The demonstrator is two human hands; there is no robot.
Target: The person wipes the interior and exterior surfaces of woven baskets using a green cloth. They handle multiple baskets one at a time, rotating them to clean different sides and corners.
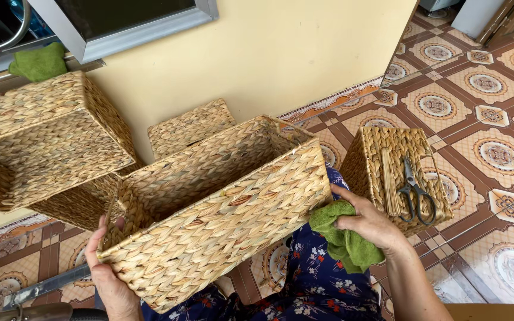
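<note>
Between both hands (108,273), empty woven basket (221,208); right clutching green cloth (343,238).

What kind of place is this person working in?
Probably a home porch or yard used for basket work: a patterned tile floor, a yellow wall with a window frame, and several woven baskets, one bearing scissors.

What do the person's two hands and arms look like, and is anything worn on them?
Both the left hand and the right hand are bare: no gloves, rings or watch show. The right forearm is bare too, with no sleeve in view. Only the wrist of the left arm shows, also uncovered. No markings are visible.
</note>
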